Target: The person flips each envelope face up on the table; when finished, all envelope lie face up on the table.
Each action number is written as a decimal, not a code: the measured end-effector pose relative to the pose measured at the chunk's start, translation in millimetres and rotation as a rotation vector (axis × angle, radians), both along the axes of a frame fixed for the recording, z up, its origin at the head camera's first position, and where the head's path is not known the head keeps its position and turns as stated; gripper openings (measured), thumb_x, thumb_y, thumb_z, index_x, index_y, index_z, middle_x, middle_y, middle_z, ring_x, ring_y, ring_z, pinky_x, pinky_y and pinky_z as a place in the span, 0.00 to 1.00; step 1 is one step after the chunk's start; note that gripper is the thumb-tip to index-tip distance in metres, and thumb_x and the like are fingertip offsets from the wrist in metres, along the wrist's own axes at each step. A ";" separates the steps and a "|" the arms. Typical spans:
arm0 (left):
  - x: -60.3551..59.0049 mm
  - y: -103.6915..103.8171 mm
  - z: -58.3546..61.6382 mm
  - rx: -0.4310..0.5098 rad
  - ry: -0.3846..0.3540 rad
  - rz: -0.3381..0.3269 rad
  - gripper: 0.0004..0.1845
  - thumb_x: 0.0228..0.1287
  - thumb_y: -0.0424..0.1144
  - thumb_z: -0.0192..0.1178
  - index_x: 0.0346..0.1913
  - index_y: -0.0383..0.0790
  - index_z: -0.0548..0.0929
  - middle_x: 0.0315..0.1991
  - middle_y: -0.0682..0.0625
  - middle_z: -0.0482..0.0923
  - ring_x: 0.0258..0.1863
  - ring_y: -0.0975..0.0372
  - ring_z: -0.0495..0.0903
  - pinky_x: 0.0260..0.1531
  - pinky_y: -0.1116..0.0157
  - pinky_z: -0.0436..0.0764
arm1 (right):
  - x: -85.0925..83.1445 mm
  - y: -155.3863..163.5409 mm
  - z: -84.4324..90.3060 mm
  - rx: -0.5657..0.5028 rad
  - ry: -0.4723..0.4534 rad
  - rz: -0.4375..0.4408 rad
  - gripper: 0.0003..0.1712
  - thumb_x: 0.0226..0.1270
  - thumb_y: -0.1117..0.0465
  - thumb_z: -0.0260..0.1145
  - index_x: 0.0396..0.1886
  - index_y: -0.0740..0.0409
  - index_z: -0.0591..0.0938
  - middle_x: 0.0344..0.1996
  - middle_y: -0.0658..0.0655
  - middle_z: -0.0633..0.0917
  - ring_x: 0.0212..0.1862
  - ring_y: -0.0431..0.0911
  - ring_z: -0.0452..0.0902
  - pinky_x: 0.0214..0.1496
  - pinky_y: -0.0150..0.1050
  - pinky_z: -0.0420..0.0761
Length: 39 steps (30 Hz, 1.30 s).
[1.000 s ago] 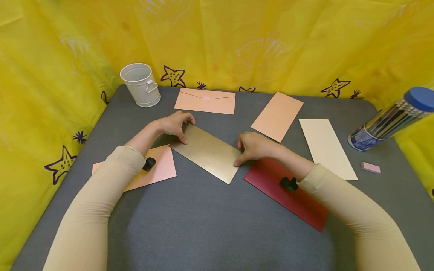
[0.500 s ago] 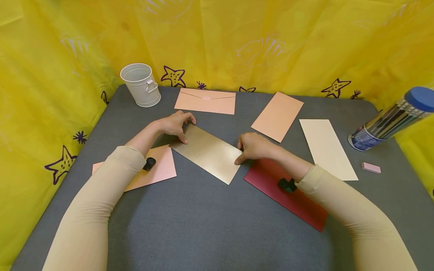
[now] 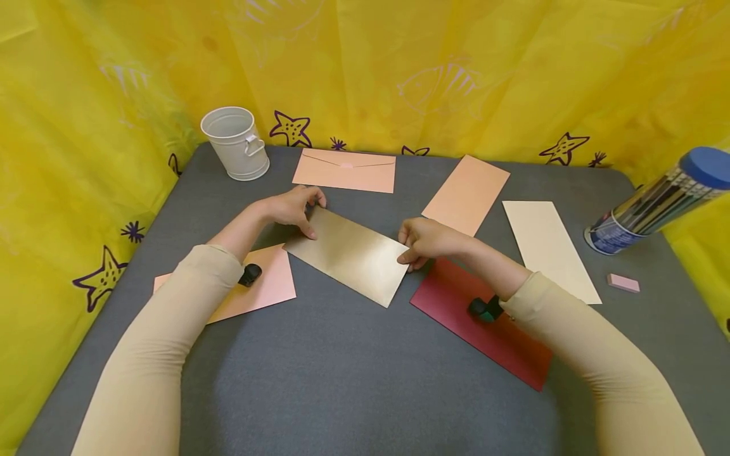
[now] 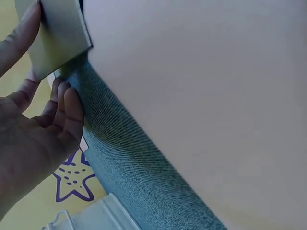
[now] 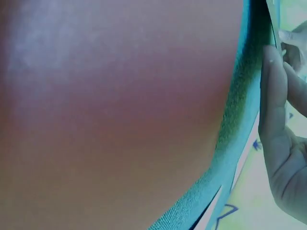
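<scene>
A gold envelope (image 3: 348, 256), plain face up, slants across the middle of the grey table, its right end tipped up a little. My left hand (image 3: 291, 208) pinches its left end, thumb on top and fingers at the far edge; in the left wrist view that thumb and forefinger hold a corner of the gold envelope (image 4: 60, 45). My right hand (image 3: 430, 240) grips the right end with the thumb on top and curled fingers behind the edge. Below my left wrist lies a pink envelope (image 3: 270, 278), and under my right forearm a red envelope (image 3: 479, 316); both are partly hidden.
At the back lie a peach envelope with its flap up (image 3: 345, 174) and a plain peach one (image 3: 467, 193). A cream envelope (image 3: 550, 250) and a pink eraser (image 3: 623, 282) are at right. A white pail (image 3: 236, 145) stands back left, a pencil tub (image 3: 621, 221) at far right.
My right hand has risen slightly and its fingers now tuck behind the gold envelope's right end, which has lifted and tilted. My left hand has barely moved.
</scene>
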<state>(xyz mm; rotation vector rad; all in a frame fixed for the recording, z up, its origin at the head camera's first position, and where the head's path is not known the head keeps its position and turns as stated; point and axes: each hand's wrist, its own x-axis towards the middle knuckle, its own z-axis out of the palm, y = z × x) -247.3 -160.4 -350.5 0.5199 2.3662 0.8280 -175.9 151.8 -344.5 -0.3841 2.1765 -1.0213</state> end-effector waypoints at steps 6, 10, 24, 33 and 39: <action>-3.6 -5.0 5.0 0.060 -0.048 0.060 0.30 0.55 0.30 0.71 0.56 0.32 0.65 0.38 0.45 0.65 0.39 0.56 0.65 0.38 0.64 0.66 | -7.8 6.0 3.3 -0.074 -0.058 -0.031 0.17 0.67 0.70 0.64 0.47 0.69 0.65 0.24 0.60 0.83 0.26 0.44 0.86 0.35 0.37 0.88; -6.3 -9.3 6.5 0.146 -0.097 0.151 0.23 0.60 0.29 0.67 0.50 0.33 0.64 0.29 0.50 0.62 0.31 0.61 0.65 0.33 0.68 0.67 | -13.4 11.3 6.4 -0.092 -0.065 -0.049 0.16 0.68 0.70 0.62 0.48 0.68 0.64 0.26 0.59 0.82 0.26 0.44 0.85 0.35 0.37 0.88; -4.9 -29.9 17.5 0.251 -0.188 0.246 0.11 0.68 0.38 0.61 0.45 0.35 0.73 0.33 0.55 0.73 0.34 0.66 0.74 0.39 0.70 0.80 | -27.0 24.5 12.6 -0.140 -0.044 -0.167 0.17 0.70 0.68 0.62 0.50 0.67 0.65 0.28 0.56 0.78 0.27 0.45 0.85 0.35 0.36 0.88; -5.4 -37.7 20.0 0.317 -0.216 0.308 0.13 0.71 0.37 0.58 0.51 0.35 0.71 0.34 0.58 0.74 0.37 0.67 0.74 0.42 0.70 0.80 | -30.4 21.2 11.3 -0.235 -0.005 -0.342 0.20 0.73 0.64 0.60 0.56 0.68 0.65 0.34 0.54 0.79 0.30 0.42 0.79 0.35 0.30 0.84; -6.3 -40.2 24.0 0.356 -0.212 0.355 0.13 0.71 0.37 0.58 0.52 0.34 0.71 0.34 0.59 0.75 0.38 0.68 0.75 0.41 0.72 0.81 | -32.2 20.1 12.0 -0.331 -0.045 -0.421 0.16 0.73 0.67 0.59 0.53 0.65 0.64 0.32 0.51 0.79 0.34 0.41 0.79 0.41 0.31 0.85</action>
